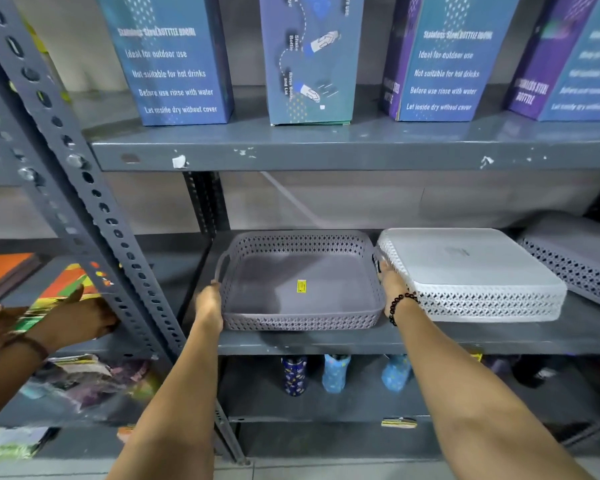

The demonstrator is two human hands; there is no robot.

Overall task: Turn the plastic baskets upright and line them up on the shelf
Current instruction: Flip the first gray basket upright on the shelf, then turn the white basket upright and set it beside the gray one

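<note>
Both hands grip upright grey basket point(300, 282) on shelf point(326, 339)

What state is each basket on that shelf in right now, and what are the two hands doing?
Grey basket: upright, open side up, yellow sticker inside.
White basket: upside down, base facing up.
Dark basket at far right: upside down, partly out of view.
Left hand: gripping the grey basket's left side.
Right hand: between the grey and white baskets, at the grey basket's right side.
Boxes on the upper shelf: standing upright.
</note>
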